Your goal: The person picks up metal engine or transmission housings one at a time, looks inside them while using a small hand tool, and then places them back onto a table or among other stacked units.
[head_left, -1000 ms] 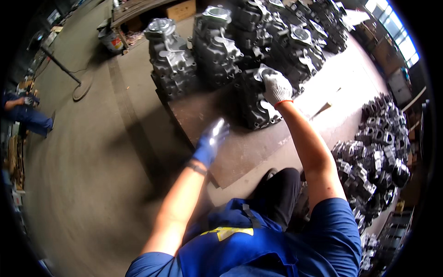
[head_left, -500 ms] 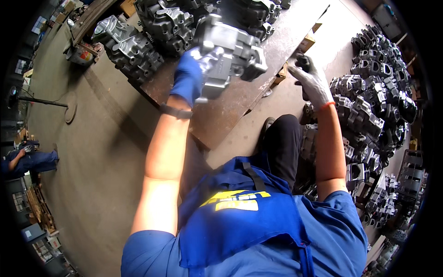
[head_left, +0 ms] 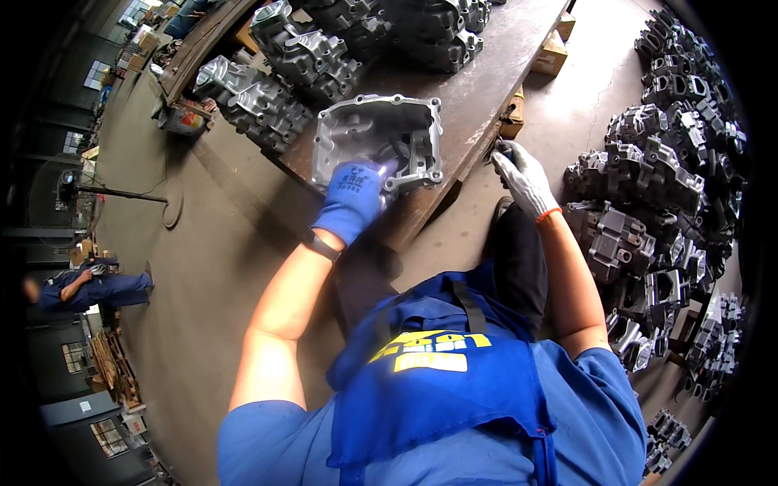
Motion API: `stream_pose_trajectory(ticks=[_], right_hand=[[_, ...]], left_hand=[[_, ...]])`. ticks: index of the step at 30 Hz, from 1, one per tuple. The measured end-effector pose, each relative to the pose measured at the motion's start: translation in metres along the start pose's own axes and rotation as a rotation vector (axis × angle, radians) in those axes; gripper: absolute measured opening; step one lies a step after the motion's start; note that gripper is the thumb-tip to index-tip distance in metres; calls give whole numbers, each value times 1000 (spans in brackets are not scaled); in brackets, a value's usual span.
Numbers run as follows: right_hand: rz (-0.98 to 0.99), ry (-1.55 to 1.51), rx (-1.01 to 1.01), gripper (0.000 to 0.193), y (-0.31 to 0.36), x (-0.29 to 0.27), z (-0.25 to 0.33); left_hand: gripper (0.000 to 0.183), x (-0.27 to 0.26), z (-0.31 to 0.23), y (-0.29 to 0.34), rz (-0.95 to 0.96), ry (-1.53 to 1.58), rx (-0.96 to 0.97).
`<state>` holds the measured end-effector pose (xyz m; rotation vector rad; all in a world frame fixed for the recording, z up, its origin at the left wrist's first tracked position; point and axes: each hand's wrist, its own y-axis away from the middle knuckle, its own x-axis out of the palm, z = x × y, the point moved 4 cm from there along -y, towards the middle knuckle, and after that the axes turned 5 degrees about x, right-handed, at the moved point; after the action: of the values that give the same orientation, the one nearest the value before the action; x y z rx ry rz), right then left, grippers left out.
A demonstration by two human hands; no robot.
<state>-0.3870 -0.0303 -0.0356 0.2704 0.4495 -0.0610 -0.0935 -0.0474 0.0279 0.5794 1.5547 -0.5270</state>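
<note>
My left hand [head_left: 354, 194], in a blue glove, grips the near wall of a grey cast metal housing [head_left: 331, 134]. The thumb or a finger reaches inside its rim. The housing's hollow side faces up, showing ribs and bolt holes around the flange. It is over the near end of a brown table [head_left: 433, 194]; whether it rests there or is held just above, I cannot tell. My right hand [head_left: 524, 178], in a white glove with an orange cuff, is beyond the table's right edge, fingers closed around something dark and small that I cannot make out.
More castings [head_left: 312, 61] stand stacked along the table's far left side. Piles of castings [head_left: 648, 178] cover the floor on my right. Cardboard boxes [head_left: 551, 55] sit beside the table's right edge. A fan stand [head_left: 121, 190] and another person [head_left: 97, 287] are at the left.
The housing has turned over from its closed outer side to its hollow side and come lower, nearer to me. My right hand has moved slightly left and down.
</note>
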Motion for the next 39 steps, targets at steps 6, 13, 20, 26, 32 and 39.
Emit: stream_pose_trajectory(ticks=[6,13,20,26,32,39], right_hand=[[-79,213,-310,32,-7,40,23],[-192,251,-379,20,-25,51,41],[-282,458,-467,18,-68,58,53],[-307,765,-439,14,-61,55,75],[-213,810,-489,15,-44,47,78],[-172,528,-549,24,-18,54,52]], left_hand=[[37,16,-21,3,-185,-26,-113],[21,28,-18,-3,-286,-39,-154],[18,31,-16,-3,-241,1,-168],[20,32,-13,-3,-218,-13,-159],[23,30,-13,-5,-172,18,-192],[25,25,-16,-7,-175,13,-181]])
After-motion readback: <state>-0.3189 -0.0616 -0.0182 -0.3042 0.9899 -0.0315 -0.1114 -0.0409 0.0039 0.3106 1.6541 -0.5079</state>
